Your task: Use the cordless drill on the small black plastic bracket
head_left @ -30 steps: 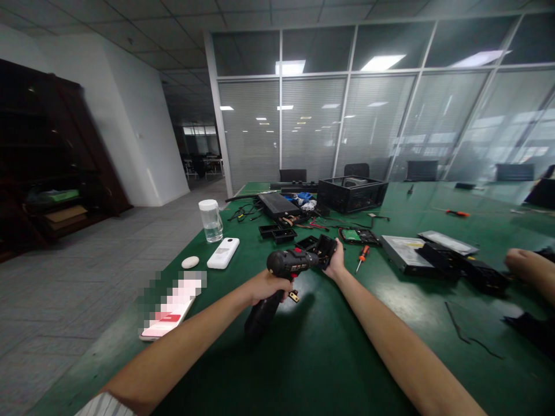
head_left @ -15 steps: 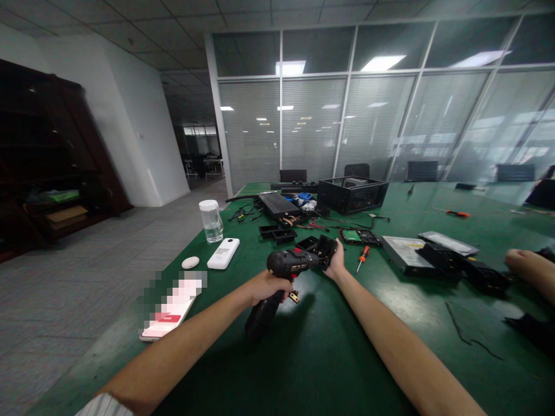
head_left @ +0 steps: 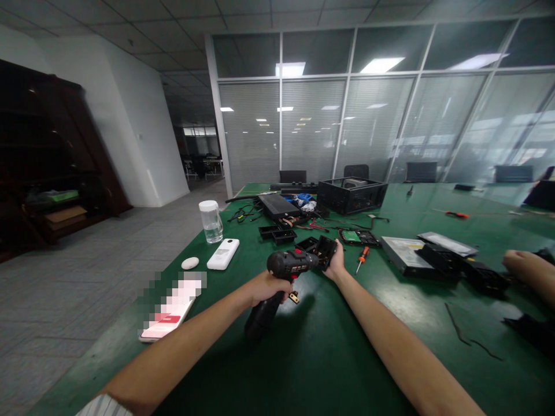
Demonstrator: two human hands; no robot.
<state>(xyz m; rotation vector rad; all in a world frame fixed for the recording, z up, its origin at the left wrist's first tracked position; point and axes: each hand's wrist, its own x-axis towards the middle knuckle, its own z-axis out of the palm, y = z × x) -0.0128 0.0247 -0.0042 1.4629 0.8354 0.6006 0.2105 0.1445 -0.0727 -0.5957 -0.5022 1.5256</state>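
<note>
My left hand (head_left: 265,287) is closed round the grip of a black cordless drill (head_left: 277,283) with red trim. The drill's nose points right, against a small black plastic part (head_left: 325,251). My right hand (head_left: 335,266) holds that part up off the green table (head_left: 329,352), fingers wrapped round its right side. Both forearms reach out over the table in front of me.
A phone (head_left: 171,312), white remote (head_left: 222,253), white puck (head_left: 189,263) and water jar (head_left: 211,220) lie left. Black trays (head_left: 277,233), an open black case (head_left: 350,194), an orange screwdriver (head_left: 362,256) and a disc drive (head_left: 405,255) lie beyond. Another person's arm (head_left: 529,271) rests at the right edge.
</note>
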